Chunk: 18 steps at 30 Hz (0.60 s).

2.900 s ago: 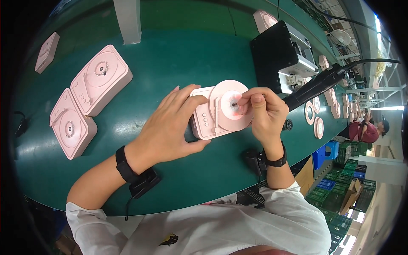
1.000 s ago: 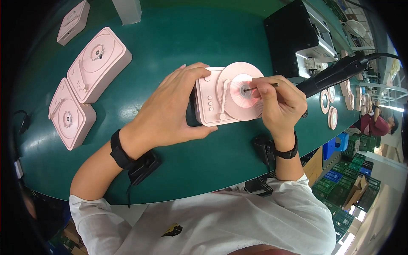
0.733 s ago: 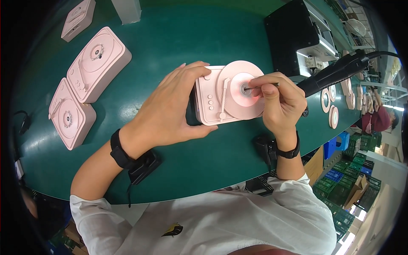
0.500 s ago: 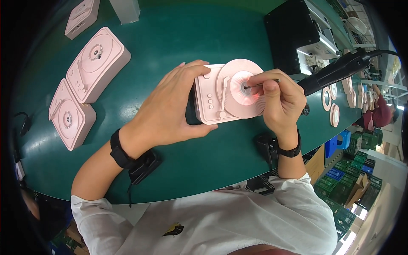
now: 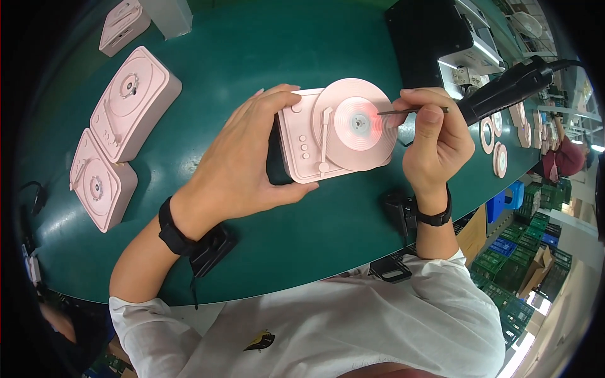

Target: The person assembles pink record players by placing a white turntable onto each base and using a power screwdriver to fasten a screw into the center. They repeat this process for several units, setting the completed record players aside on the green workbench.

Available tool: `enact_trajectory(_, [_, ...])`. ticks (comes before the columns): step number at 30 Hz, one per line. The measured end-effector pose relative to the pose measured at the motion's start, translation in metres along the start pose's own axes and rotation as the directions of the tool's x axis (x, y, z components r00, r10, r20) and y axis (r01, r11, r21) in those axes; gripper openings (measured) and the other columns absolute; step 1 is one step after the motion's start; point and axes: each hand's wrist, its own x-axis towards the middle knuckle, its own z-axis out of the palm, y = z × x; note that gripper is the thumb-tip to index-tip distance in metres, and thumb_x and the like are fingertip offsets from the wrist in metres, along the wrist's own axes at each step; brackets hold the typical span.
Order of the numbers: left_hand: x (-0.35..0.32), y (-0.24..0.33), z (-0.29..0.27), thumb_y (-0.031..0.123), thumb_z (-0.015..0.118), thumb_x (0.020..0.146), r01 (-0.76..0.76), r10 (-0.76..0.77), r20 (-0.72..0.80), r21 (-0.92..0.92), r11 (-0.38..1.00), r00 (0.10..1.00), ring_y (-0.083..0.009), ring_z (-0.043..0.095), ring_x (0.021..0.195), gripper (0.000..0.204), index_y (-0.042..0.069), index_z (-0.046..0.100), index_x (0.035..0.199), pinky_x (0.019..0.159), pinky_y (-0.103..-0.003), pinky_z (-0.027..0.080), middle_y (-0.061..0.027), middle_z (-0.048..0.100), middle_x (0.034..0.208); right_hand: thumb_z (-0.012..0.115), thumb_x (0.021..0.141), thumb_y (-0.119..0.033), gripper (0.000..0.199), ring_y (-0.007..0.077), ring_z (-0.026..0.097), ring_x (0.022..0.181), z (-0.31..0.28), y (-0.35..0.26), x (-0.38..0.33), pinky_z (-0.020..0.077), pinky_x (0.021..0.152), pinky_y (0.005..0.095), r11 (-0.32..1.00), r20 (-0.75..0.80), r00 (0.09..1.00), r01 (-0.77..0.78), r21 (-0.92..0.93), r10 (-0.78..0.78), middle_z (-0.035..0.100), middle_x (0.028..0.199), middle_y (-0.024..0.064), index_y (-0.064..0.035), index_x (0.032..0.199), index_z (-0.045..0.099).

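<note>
A pale pink device shaped like a small record player (image 5: 295,157) lies on the green table, with a round grooved disc (image 5: 334,151) on its right part. Reddish light shines around the disc's pale centre. My left hand (image 5: 233,157) grips the device's left end, thumb along the near edge and fingers at the far edge. My right hand (image 5: 438,138) is closed, pinching a thin dark metal rod (image 5: 398,113) between thumb and fingers. The rod's tip is over the disc, right of its centre; whether it touches cannot be told.
Two pink players without discs (image 5: 135,104) (image 5: 97,183) touch each other at the left, another pink unit (image 5: 123,28) behind them. A black machine (image 5: 425,47) stands at the back right. A corded black cylindrical tool (image 5: 507,91) and loose discs (image 5: 499,159) are at the right.
My right hand has moved right, drawing the rod's tip away from the disc's centre, which now shows uncovered. My left hand still grips the device.
</note>
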Motion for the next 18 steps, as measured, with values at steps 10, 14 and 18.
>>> enact_trajectory(10, [0.0006,0.0002,-0.0002,0.020,0.095,0.062,0.002,-0.003,0.024,0.035,0.999,1.000,-0.0409,0.053,0.136,0.101,0.008,0.038,0.145,0.113,-0.046,0.044,-0.0217,0.049,0.150,0.065,0.102,-0.007,0.017,0.0150,0.071,0.075,0.0018,-0.0024,-0.0003,0.0561,0.065,0.0241,0.996,0.057,0.998,-0.022,-0.087,0.027,0.073,0.091,0.0141,0.0094,0.105,0.071])
enact_trajectory(14, [0.0009,0.0008,-0.0003,0.020,0.095,0.062,0.008,-0.009,0.030,0.049,0.999,1.000,-0.0400,0.053,0.136,0.102,0.008,0.038,0.146,0.113,-0.046,0.044,-0.0213,0.049,0.150,0.066,0.102,-0.006,0.017,0.0137,0.071,0.076,0.0031,-0.0029,-0.0011,0.0561,0.065,0.0233,0.998,0.063,0.997,-0.046,-0.051,0.049,0.073,0.090,0.0134,0.0093,0.104,0.072])
enact_trajectory(18, [-0.0005,0.0006,0.0005,0.021,0.095,0.062,0.006,-0.007,0.025,0.039,0.999,1.000,-0.0391,0.053,0.136,0.103,0.007,0.037,0.146,0.114,-0.046,0.043,-0.0206,0.049,0.150,0.063,0.105,-0.010,0.021,0.0125,0.070,0.075,0.0018,-0.0017,-0.0012,0.0552,0.066,0.0221,1.000,0.018,1.000,-0.013,-0.027,0.013,0.072,0.090,0.0120,0.0092,0.105,0.071])
